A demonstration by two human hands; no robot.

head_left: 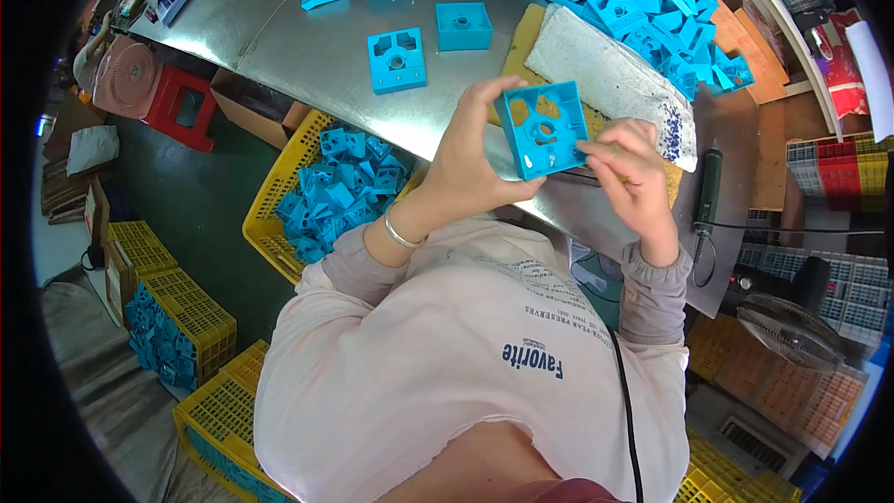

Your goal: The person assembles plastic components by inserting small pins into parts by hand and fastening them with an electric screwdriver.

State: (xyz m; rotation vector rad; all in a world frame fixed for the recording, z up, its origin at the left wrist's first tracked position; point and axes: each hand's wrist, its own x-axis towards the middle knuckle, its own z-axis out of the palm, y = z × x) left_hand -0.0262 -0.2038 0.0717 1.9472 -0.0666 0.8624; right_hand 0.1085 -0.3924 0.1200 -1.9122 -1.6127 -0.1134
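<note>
My left hand (473,151) grips a square blue plastic box (544,129) by its left side, thumb below and fingers above. The box is tilted so its open inside, with cut-outs and a round hole in the middle, faces me. At its lower right edge my right hand (629,168) has thumb and forefinger pinched together; whatever is between them is too small to make out. Two more blue boxes, one with cut-outs showing (397,60) and one standing on its side (464,27), rest on the metal table just beyond my left hand.
A white cloth (596,54) with small dark blue pieces (672,133) lies on a yellow pad. Blue boxes are heaped (643,14) along the table's far side. A corded electric screwdriver (711,182) lies at right. Below the table edge stands a yellow crate (270,205) of blue parts.
</note>
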